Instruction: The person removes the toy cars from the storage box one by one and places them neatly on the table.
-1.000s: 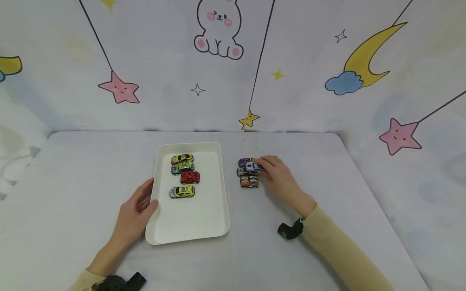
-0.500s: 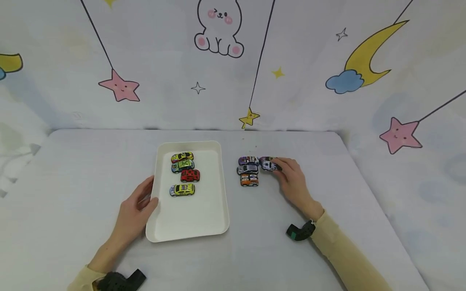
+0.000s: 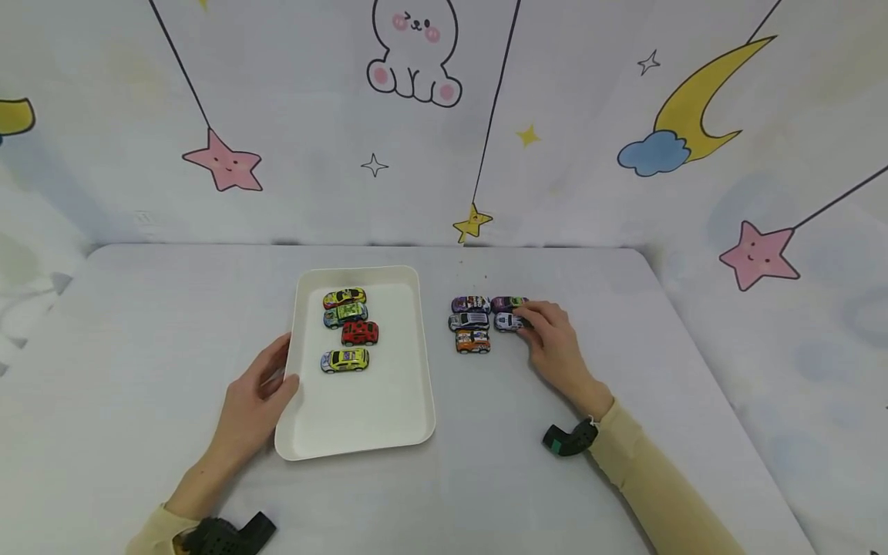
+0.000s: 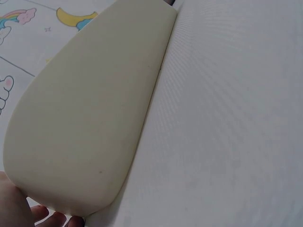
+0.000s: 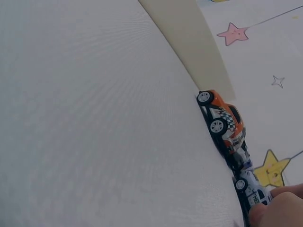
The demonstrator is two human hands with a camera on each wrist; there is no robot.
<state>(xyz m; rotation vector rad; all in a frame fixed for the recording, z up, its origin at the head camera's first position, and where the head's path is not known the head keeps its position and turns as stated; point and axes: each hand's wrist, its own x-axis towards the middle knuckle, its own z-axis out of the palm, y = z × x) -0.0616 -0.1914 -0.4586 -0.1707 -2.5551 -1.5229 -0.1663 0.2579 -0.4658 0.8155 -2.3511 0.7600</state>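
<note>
My right hand [image 3: 558, 351] pinches a small white toy car [image 3: 506, 321] at its right end. The car's wheels appear to be on the table in the right wrist view. A purple and green toy car [image 3: 509, 303] lies just behind it, partly hidden by the fingers. Left of these sit a purple and white car [image 3: 470, 304], a silver car [image 3: 468, 321] and an orange car [image 3: 472, 341], stacked front to back. My left hand [image 3: 251, 408] grips the left edge of a white tray [image 3: 361, 424], its thumb on the rim.
Inside the tray are a red and yellow car [image 3: 344, 297], a green car [image 3: 344, 314], a red car [image 3: 359, 333] and a yellow car [image 3: 344, 360]. White cloth covers the table [image 3: 499, 478]. Behind it rises a wall [image 3: 291, 154] with cartoon drawings.
My right hand has carried the white car rightward, from over the other cars to a spot beside the silver one, uncovering the purple and green car. The left hand has kept its hold.
</note>
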